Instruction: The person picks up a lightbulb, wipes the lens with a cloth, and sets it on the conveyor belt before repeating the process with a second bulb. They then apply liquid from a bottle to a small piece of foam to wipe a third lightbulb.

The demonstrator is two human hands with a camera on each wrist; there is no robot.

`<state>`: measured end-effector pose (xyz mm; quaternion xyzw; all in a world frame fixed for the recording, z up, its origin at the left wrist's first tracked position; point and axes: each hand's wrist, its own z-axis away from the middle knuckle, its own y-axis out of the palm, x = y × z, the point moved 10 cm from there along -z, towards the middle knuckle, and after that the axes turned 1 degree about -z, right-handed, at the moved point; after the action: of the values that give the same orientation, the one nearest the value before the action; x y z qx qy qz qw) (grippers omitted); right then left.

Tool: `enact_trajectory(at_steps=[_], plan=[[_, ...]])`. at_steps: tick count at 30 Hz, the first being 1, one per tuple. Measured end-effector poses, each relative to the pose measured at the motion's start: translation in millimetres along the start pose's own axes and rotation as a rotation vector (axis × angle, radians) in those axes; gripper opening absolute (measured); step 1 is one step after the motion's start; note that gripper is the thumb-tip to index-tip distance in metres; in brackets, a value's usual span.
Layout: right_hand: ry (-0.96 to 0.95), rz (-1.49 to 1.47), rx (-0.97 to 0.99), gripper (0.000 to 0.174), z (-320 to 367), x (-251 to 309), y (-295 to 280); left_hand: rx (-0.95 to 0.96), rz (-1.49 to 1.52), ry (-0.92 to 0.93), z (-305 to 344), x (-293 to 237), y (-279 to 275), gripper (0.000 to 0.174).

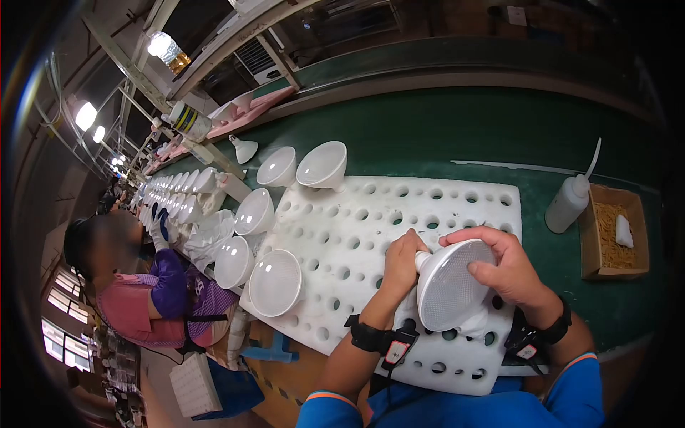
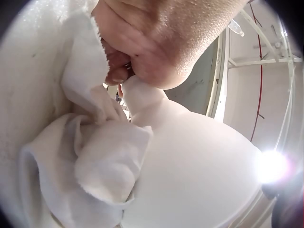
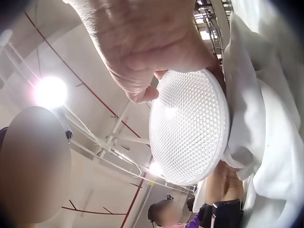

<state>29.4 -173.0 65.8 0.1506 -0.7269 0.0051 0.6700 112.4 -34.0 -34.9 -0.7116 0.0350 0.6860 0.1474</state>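
Observation:
A white reflector bulb [image 1: 451,296] with a dimpled round lens is held tilted above a white foam board [image 1: 389,335] full of holes. My left hand [image 1: 402,268] grips the bulb's narrow neck; in the left wrist view its fingertips are partly hidden behind the neck. My right hand [image 1: 508,265] holds the rim from the other side, and its thumb lies on the lens in the right wrist view. A crumpled white cloth [image 2: 102,161] lies against the underside of the bulb, also showing beside the lens as cloth [image 3: 268,128] in the right wrist view.
Several similar bulbs [image 1: 276,283] stand at the board's left and far edges. To the right are a squeeze bottle [image 1: 568,205] with a long nozzle and a cardboard box [image 1: 615,273] of rubber bands. Another person [image 1: 135,307] sits on the left beside rows of bulbs.

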Motion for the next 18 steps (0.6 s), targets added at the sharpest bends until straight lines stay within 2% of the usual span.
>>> enact_trajectory(at_steps=[3,5,9,12,17,18], plan=[[-0.021,0.081,0.01,0.042,0,-3,-2,-0.008,-0.012,-0.016,1,-2,-1,0.054],[-0.008,-0.019,0.013,0.042,-1,-5,-4,-0.032,-0.042,0.014,2,-9,-2,0.054],[-0.007,-0.187,-0.021,0.04,-3,-6,-6,-0.014,0.035,-0.047,2,-2,-1,0.053],[-0.085,0.074,0.052,0.039,1,5,3,-0.005,0.071,-0.065,1,6,0,0.052],[-0.072,0.111,0.186,0.05,0,9,12,0.006,0.085,-0.07,3,-1,0,0.05],[-0.059,0.091,0.205,0.052,0,9,12,0.016,0.194,-0.174,2,12,1,0.049]])
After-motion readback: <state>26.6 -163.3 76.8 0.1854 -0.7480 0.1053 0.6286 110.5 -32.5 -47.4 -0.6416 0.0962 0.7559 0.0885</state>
